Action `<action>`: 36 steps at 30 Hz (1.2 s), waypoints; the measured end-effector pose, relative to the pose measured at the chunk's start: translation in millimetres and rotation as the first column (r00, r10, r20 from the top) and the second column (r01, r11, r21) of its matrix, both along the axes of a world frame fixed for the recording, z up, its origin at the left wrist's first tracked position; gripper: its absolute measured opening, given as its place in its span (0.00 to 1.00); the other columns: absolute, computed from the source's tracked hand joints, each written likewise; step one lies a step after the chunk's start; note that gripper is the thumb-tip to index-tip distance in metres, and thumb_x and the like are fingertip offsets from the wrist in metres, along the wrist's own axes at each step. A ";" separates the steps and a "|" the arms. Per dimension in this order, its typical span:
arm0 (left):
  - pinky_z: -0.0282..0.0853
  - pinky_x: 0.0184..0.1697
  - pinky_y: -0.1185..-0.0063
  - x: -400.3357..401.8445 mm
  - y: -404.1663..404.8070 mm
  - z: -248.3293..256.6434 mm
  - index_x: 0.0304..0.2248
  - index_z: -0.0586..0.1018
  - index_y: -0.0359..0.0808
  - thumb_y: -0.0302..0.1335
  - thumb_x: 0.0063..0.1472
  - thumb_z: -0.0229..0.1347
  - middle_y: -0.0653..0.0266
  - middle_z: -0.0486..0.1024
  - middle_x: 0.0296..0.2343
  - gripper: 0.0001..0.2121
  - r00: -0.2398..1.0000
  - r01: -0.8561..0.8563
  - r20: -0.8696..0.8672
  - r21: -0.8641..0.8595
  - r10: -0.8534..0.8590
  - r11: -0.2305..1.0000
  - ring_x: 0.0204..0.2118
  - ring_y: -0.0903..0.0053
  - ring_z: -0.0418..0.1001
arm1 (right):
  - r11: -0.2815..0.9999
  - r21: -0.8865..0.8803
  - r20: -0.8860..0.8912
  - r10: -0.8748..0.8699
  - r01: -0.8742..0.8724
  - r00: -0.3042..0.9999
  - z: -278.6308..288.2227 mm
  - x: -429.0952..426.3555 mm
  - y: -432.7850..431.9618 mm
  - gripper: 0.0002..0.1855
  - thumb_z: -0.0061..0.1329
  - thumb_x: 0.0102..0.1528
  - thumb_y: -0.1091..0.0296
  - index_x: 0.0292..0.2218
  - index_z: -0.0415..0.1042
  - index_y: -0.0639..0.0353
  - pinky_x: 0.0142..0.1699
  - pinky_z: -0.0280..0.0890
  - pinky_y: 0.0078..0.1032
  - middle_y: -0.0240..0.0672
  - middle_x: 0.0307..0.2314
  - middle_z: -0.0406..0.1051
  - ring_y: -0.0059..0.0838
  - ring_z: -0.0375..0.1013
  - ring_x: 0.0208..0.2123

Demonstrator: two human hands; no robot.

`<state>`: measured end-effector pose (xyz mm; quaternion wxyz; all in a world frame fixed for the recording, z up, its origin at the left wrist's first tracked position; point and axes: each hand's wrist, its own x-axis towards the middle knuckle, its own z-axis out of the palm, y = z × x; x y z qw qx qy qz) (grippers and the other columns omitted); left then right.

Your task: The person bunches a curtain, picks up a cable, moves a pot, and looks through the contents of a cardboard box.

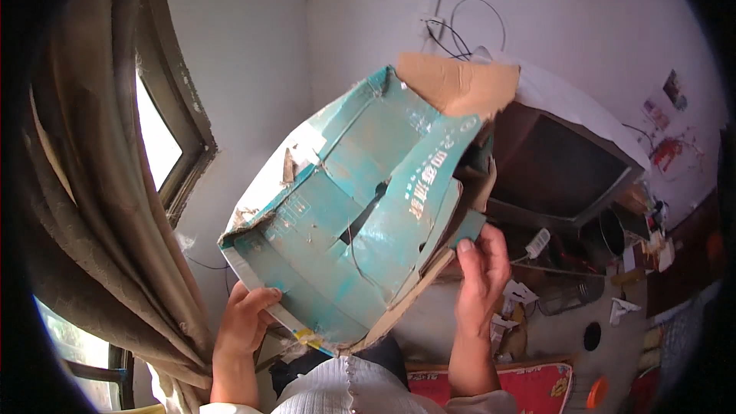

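A worn teal cardboard box (328,224), dusty and creased, is held up and tilted in front of my chest. Printed writing runs along its loose flap, and a slit gapes in its middle. My left hand (247,313) grips the lower left edge, thumb on the teal face. On the right side, my right hand (482,261) pinches a small teal cardboard tab (470,229) between thumb and fingers. A plain brown cardboard flap (460,83) sticks up behind the box's top. The fingers behind the left edge are partly hidden.
A television (558,164) with a white cover stands behind at the right. Brown curtains (109,184) hang by a window at the left. A white power strip (538,243), a glass jar (566,297) and scattered items lie lower right, near a red patterned surface (529,388).
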<state>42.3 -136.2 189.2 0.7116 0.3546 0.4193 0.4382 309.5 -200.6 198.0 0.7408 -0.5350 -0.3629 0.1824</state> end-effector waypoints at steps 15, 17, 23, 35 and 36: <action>0.59 0.35 0.83 9.3 -94.4 -19.9 0.37 0.68 0.32 0.23 0.47 0.49 0.68 0.67 0.27 0.15 0.920 0.335 -0.266 0.151 -0.288 0.930 0.28 0.80 0.63 | 0.963 -0.263 -0.641 -0.131 -0.056 0.757 -87.1 -37.6 -217.7 0.23 0.45 0.49 0.64 0.44 0.60 0.65 0.39 0.67 0.32 0.39 0.36 0.65 0.31 0.67 0.38; 0.59 0.35 0.82 19.5 -90.5 -14.5 0.38 0.67 0.31 0.25 0.47 0.50 0.68 0.67 0.27 0.16 0.876 0.438 -0.304 0.175 -0.375 0.882 0.28 0.81 0.62 | 0.970 -0.140 -0.883 -0.031 -0.200 0.469 -93.6 -55.3 -239.0 0.23 0.42 0.50 0.65 0.47 0.59 0.60 0.46 0.60 0.28 0.33 0.41 0.65 0.27 0.64 0.43; 0.59 0.40 0.78 29.0 -99.1 -5.1 0.43 0.66 0.30 0.27 0.44 0.51 0.64 0.68 0.34 0.23 0.741 0.550 -0.504 0.077 -0.444 0.831 0.36 0.77 0.63 | 0.950 -0.177 -0.914 -0.062 -0.257 0.400 -153.6 -72.6 -278.2 0.21 0.39 0.52 0.66 0.48 0.59 0.57 0.48 0.59 0.30 0.30 0.42 0.64 0.26 0.62 0.45; 0.53 0.23 0.85 48.4 -75.9 5.1 0.31 0.70 0.33 0.31 0.51 0.48 0.75 0.63 0.20 0.10 0.672 0.702 -0.585 0.311 -0.453 0.640 0.22 0.87 0.58 | 0.989 -0.149 -0.850 -0.122 -0.011 0.513 -112.7 -87.7 -266.5 0.18 0.42 0.50 0.69 0.44 0.61 0.60 0.46 0.59 0.27 0.33 0.36 0.65 0.27 0.65 0.41; 0.56 0.26 0.84 51.5 -73.8 5.8 0.34 0.69 0.32 0.28 0.51 0.47 0.73 0.64 0.22 0.11 0.643 0.726 -0.581 0.256 -0.499 0.638 0.24 0.86 0.59 | 0.985 -0.162 -0.809 -0.162 0.050 0.566 -106.5 -89.2 -266.3 0.15 0.42 0.51 0.65 0.39 0.65 0.61 0.44 0.60 0.24 0.33 0.31 0.68 0.24 0.66 0.37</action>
